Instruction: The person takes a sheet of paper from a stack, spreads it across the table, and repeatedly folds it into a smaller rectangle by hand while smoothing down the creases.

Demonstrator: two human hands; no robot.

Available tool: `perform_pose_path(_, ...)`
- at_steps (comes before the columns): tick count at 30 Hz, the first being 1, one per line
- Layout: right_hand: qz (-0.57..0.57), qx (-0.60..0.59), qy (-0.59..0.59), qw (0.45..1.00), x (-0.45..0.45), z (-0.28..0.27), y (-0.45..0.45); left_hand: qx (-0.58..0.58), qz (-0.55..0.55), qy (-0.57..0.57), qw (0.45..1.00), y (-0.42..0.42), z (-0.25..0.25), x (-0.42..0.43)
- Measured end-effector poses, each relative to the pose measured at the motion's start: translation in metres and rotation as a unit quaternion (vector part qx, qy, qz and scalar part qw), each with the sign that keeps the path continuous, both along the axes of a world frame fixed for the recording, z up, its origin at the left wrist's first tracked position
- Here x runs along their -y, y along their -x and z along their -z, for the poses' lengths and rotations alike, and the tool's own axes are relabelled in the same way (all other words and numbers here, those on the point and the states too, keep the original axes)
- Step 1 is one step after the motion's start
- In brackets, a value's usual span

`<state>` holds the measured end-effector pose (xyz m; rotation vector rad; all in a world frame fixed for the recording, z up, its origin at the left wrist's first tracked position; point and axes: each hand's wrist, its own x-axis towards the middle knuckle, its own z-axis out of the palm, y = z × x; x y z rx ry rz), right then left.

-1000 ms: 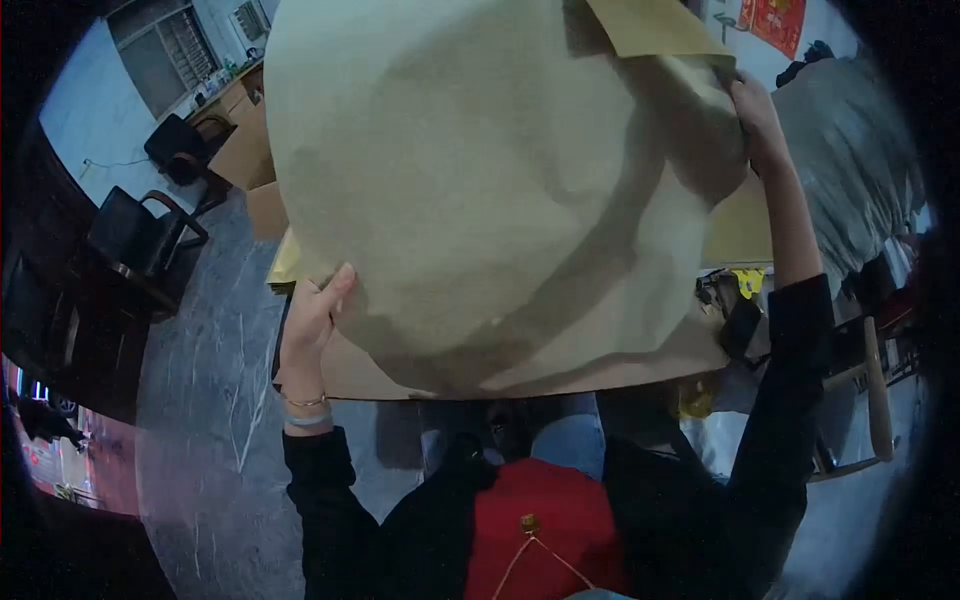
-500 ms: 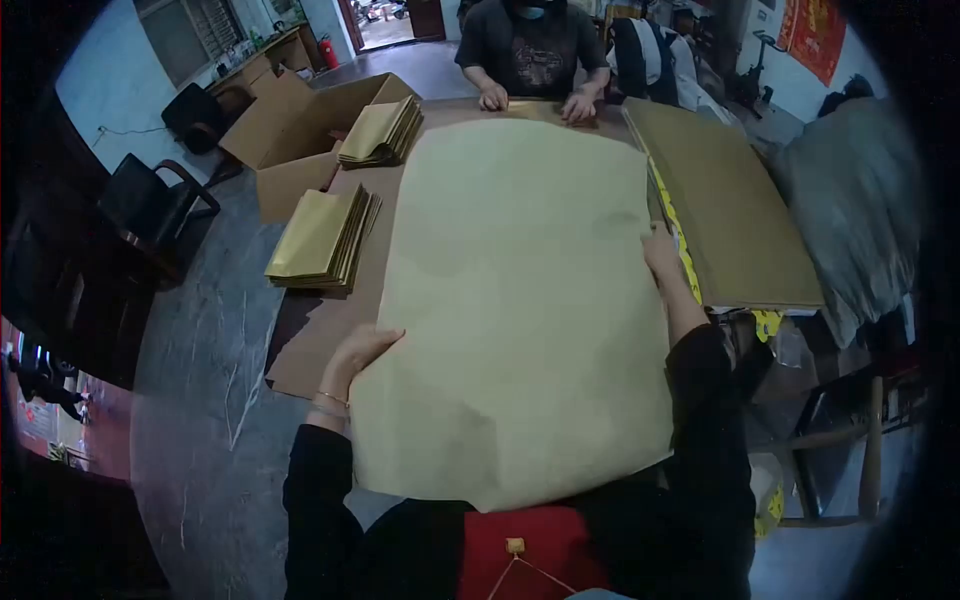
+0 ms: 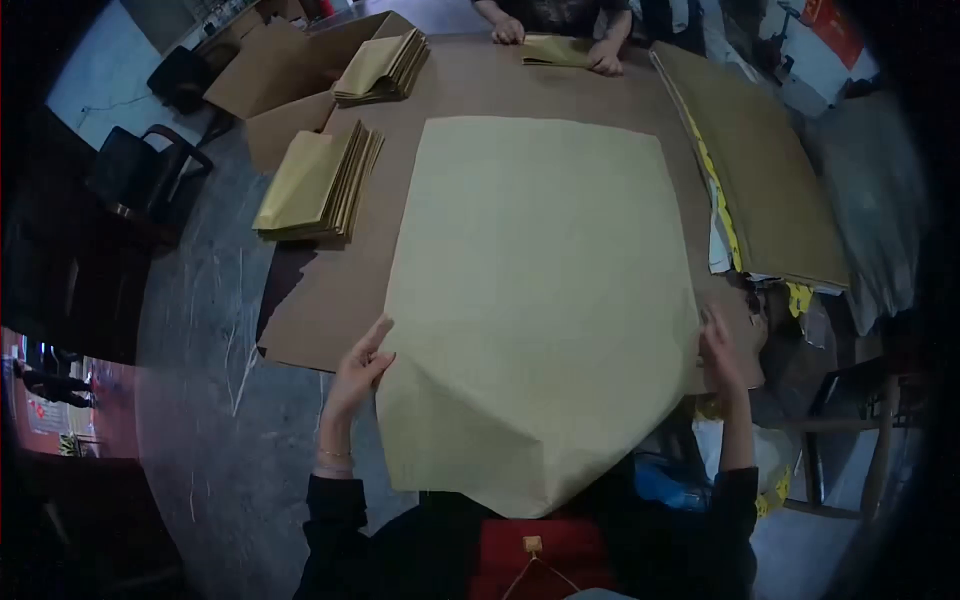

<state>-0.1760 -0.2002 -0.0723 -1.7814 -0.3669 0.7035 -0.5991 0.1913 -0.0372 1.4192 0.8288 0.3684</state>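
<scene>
A large pale-yellow paper sheet (image 3: pixel 540 260) lies over the brown cardboard-covered table, its near end hanging in folds over the edge by my lap. My left hand (image 3: pixel 358 372) is at the sheet's left edge, thumb and fingers apart. On the opposite edge, my right hand (image 3: pixel 722 352) has its fingers stretched out and slightly blurred. Whether either hand touches the paper is hard to tell.
Two stacks of folded gold-brown paper, a nearer one (image 3: pixel 305 185) and a farther one (image 3: pixel 382 68), sit at left beside an open carton (image 3: pixel 270 70). Flat cardboard (image 3: pixel 755 160) lies at right. Across the table, a person's hands (image 3: pixel 606 56) rest on a folded gold-brown piece (image 3: pixel 556 51).
The sheet has settled flatter on the table, and its near corner sags lower. Both my hands have loosened from its edges; the right one came nearer to me. My view has tilted down.
</scene>
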Motion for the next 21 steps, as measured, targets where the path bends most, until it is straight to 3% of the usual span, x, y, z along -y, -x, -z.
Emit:
perform_pose_path(4, -0.012, -0.089, -0.127, 0.988, 0.034, -0.004, 0.041, -0.053, -0.017, -0.021, 0.998, 0.011, -0.001, 0.004)
perform_pose_path(6, -0.026, -0.093, -0.212, 0.973, 0.052, 0.029, 0.042, -0.049, -0.022, 0.0, 0.999, 0.018, -0.001, 0.01)
perform_pose_path(8, 0.022, -0.082, -0.183, 0.979, 0.056, 0.041, 0.052, -0.047, -0.026, 0.017, 0.998, 0.025, -0.003, 0.012)
perform_pose_path(10, 0.042, 0.075, -0.117, 0.989, 0.049, 0.046, 0.058, 0.047, -0.029, 0.124, 0.991, 0.035, 0.002, 0.009)
perform_pose_path(11, 0.04, 0.069, -0.119, 0.99, 0.047, 0.045, 0.055, 0.042, -0.033, 0.122, 0.991, 0.043, 0.001, 0.003)
perform_pose_path(12, -0.047, 0.145, -0.07, 0.986, 0.043, 0.037, 0.044, -0.032, 0.032, 0.068, 0.997, 0.051, -0.001, -0.007)
perform_pose_path(13, -0.132, 0.219, -0.02, 0.966, 0.038, 0.023, 0.034, -0.024, 0.048, 0.057, 0.997, 0.054, 0.0, -0.01)
perform_pose_path(14, -0.148, 0.257, -0.01, 0.955, 0.015, -0.015, 0.049, -0.014, 0.064, 0.045, 0.997, 0.056, 0.002, -0.014)
perform_pose_path(15, -0.148, 0.258, -0.012, 0.955, 0.013, -0.013, 0.043, -0.005, 0.079, 0.033, 0.996, 0.057, 0.003, -0.017)
perform_pose_path(17, -0.219, 0.459, 0.143, 0.849, 0.017, -0.01, 0.025, 0.02, 0.126, 0.027, 0.991, 0.059, 0.002, -0.026)
perform_pose_path(18, -0.221, 0.461, 0.142, 0.848, 0.01, -0.012, 0.027, 0.029, 0.141, 0.025, 0.989, 0.058, 0.001, -0.029)
perform_pose_path(20, -0.19, 0.381, -0.018, 0.905, -0.002, -0.015, 0.033, -0.01, 0.207, -0.112, 0.972, 0.057, -0.001, -0.03)
perform_pose_path(21, -0.18, 0.351, -0.073, 0.916, -0.006, -0.015, 0.032, -0.02, 0.192, -0.064, 0.979, 0.055, -0.01, -0.025)
